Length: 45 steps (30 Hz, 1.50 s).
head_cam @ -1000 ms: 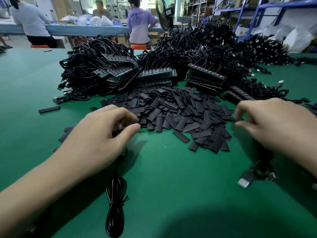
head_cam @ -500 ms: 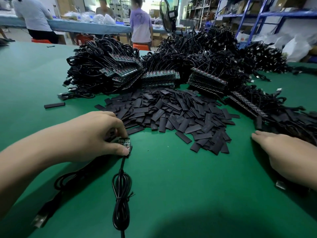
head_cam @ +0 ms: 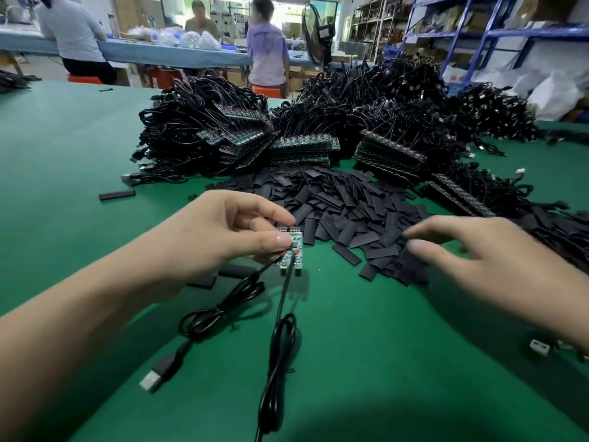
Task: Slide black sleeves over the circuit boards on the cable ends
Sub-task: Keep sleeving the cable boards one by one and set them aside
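Observation:
My left hand (head_cam: 223, 231) pinches small green circuit boards (head_cam: 291, 250) between thumb and fingers, held upright just above the green table (head_cam: 366, 362). Two black cables (head_cam: 277, 346) hang from the boards toward me; one ends in a USB plug (head_cam: 156, 376). A loose heap of flat black sleeves (head_cam: 344, 205) lies right behind the boards. My right hand (head_cam: 484, 260) hovers over the heap's near right edge, thumb and forefinger apart, and I see nothing held in it.
Big piles of black cables with stacked circuit boards (head_cam: 302, 148) fill the table behind the sleeves. More cables (head_cam: 541, 224) spread along the right. Stray sleeves (head_cam: 116, 195) lie at left. Connectors (head_cam: 540, 347) sit under my right wrist. People work at a far bench.
My left hand has lifted the circuit boards off the table and brought them toward the middle, dragging the cables along. My right hand has moved left to the sleeve heap.

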### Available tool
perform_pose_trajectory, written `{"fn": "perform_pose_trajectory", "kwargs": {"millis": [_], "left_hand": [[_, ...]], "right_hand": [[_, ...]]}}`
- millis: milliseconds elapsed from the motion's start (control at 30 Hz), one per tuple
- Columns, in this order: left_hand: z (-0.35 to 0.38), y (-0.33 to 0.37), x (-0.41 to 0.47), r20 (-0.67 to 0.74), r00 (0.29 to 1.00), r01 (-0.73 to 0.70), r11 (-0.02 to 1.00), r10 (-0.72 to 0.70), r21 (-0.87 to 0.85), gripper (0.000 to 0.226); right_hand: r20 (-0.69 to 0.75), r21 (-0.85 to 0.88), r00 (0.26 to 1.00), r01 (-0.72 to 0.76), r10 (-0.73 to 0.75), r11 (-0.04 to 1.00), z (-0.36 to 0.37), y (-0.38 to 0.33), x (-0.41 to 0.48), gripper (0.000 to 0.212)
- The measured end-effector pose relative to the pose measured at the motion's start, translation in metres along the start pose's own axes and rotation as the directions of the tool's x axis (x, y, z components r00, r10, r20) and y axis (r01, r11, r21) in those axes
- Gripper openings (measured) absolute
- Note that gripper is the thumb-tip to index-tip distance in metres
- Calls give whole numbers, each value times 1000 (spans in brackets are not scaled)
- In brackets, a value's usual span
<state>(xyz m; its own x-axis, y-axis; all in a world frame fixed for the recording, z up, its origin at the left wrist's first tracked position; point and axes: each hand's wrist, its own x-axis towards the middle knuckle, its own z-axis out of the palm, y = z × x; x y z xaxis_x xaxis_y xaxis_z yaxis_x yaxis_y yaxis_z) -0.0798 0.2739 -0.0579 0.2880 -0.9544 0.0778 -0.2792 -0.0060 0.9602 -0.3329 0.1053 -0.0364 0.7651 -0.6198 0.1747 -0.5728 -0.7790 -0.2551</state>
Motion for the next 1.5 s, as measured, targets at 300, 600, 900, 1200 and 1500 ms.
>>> {"fn": "perform_pose_trajectory", "kwargs": {"millis": [300,600,900,1200,1500], "left_hand": [[36,-15,-1,-91,996,-32,966,9,-256,18],[44,-14,0,-54,987,-157,978,151,-135,20],[44,-16,-3,-4,999,-52,932,54,-358,14],[38,-8,-8,23,999,-32,933,43,-359,28],[-5,7,-6,-63,984,142,952,-164,-271,21]], "right_hand": [[-46,598,983,169,-177,783,53,-63,8,42],[-22,730,982,145,-189,668,63,-51,10,42],[64,939,978,9,-198,344,68,-59,9,34],[151,963,962,-91,-226,255,68,-62,6,30],[93,995,968,-82,-232,58,51,-50,2,29]]}}
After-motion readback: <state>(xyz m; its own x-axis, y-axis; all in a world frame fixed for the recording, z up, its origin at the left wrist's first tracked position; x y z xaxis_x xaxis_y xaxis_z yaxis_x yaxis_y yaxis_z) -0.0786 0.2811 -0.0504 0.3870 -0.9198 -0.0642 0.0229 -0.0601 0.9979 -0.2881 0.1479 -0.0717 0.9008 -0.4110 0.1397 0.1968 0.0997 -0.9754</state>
